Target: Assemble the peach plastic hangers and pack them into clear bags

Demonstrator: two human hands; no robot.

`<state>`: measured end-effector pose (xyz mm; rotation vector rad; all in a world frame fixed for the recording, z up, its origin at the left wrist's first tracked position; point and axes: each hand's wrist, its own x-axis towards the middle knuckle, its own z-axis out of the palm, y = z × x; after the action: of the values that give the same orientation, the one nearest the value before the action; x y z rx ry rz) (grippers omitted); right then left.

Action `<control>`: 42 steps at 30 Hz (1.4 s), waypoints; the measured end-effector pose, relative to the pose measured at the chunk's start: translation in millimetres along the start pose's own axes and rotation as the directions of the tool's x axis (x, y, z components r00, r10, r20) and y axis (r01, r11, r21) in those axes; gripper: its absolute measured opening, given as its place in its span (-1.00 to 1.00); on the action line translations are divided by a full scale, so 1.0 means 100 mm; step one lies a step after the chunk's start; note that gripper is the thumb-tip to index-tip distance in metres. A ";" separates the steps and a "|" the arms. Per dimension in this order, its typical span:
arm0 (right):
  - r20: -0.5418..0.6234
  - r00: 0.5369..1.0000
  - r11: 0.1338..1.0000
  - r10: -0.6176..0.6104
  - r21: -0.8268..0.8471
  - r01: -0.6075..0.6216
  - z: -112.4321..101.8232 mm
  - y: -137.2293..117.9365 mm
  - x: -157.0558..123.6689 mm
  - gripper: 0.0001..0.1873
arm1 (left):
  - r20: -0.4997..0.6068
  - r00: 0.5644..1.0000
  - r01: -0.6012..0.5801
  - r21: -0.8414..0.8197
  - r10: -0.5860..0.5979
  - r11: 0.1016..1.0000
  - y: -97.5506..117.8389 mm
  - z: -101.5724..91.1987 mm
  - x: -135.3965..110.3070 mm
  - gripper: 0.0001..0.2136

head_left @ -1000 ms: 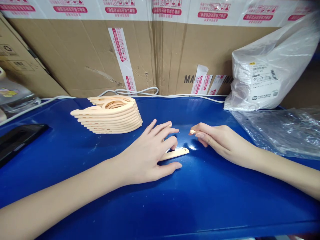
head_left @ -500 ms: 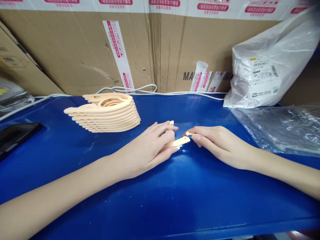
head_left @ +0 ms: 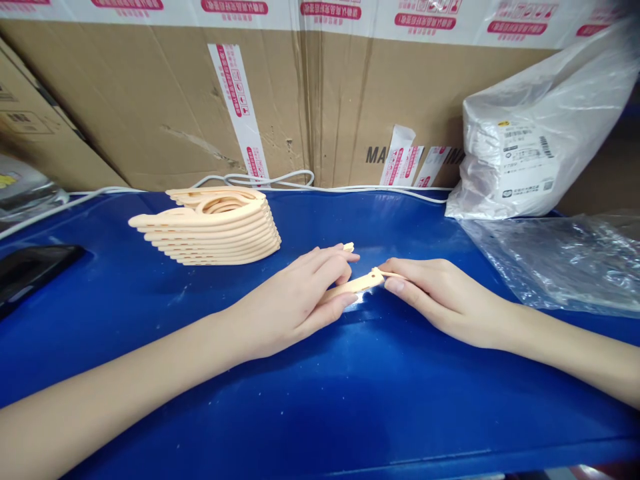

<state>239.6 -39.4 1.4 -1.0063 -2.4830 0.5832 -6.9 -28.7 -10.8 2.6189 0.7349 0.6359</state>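
Observation:
My left hand is closed over a cream plastic piece that looks like a folding hanger, low over the table. One flat arm with a small hole at its end sticks out between thumb and fingers. Another tip of cream plastic shows past the fingertips; the palm hides the rest. Between thumb and forefinger, my right hand pinches a thin cream plastic strip, whose tip meets the holed end. A neat stack of matching cream pieces stands behind my left forearm.
A blue table lies under everything. Cardboard boxes wall off the back, with a white cable along their foot. At right are a white plastic bag and clear plastic. A black object lies at left.
The thin strip's tip has come onto the holed end of the cream piece; before, a small gap lay between them. My right hand has shifted slightly down and right.

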 end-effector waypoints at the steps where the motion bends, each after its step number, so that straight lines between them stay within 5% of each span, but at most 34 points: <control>1: 0.001 1.000 1.000 -0.002 -0.018 0.002 0.00 0.00 0.00 -0.68 | 0.003 1.000 0.000 0.017 0.000 1.000 0.00 0.00 0.00 -0.88; 16: -0.095 0.989 0.957 -0.116 -0.276 0.085 0.10 0.03 -0.03 -0.64 | 0.059 0.997 -0.062 0.088 0.057 0.994 -0.01 0.01 0.01 -0.78; 26: -0.119 0.950 0.810 -0.288 -0.560 0.175 0.09 0.07 -0.01 -0.59 | 0.088 0.996 -0.034 0.063 0.029 0.997 -0.04 0.03 0.00 -0.78; 36: -0.099 0.945 0.776 -0.311 -0.601 0.192 0.09 0.10 -0.01 -0.57 | 0.105 0.994 -0.047 0.070 0.040 0.996 -0.03 0.01 0.02 -0.75; 42: -0.049 0.918 0.647 -0.393 -0.725 0.238 0.08 0.13 0.01 -0.56 | 0.114 0.993 -0.041 0.050 0.035 0.998 -0.04 0.01 0.01 -0.75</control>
<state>242.1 -32.4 -11.8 -0.7571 -2.6245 -0.6328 -7.5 -25.5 -13.2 2.6968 0.6779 0.4800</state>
